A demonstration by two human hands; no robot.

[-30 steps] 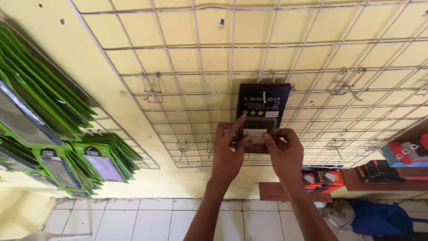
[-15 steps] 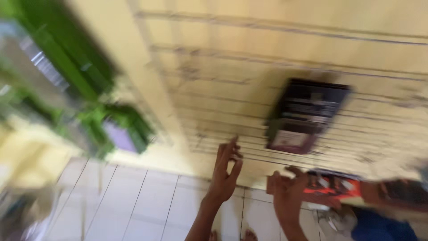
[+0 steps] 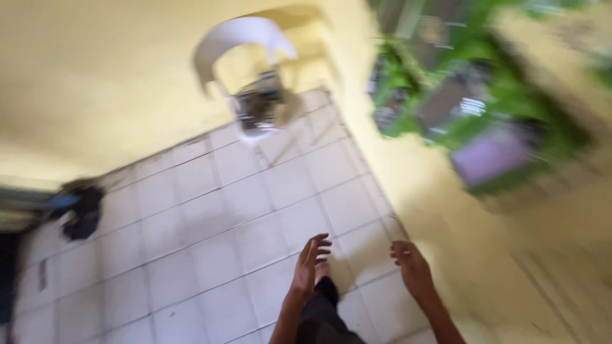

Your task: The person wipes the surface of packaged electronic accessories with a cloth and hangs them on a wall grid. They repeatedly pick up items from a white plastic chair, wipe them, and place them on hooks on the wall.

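Both of your hands are empty, fingers spread and loosely curled, holding nothing. Your left hand (image 3: 310,261) hangs over the tiled floor (image 3: 191,255) with its fingers pointing up the frame, and below it a bare foot (image 3: 323,271) and a dark trouser leg (image 3: 322,315) show. Your right hand (image 3: 411,264) is just beside it to the right, apart from it, over the strip where the tiles meet the yellow wall (image 3: 440,210).

Nearest to your right hand, but well apart from it, hang green-edged packages (image 3: 491,127) on the wall at upper right — one with a purple face, the rest too blurred to tell apart. Neither hand touches them.

Further up the floor stands a white plastic chair (image 3: 252,70) against the yellow wall, with something blurred and dark lying on its seat; you cannot make out what it is. At the left edge, on the tiles, lies a dark heap (image 3: 80,207) with a bit of blue — it is too smeared to name.
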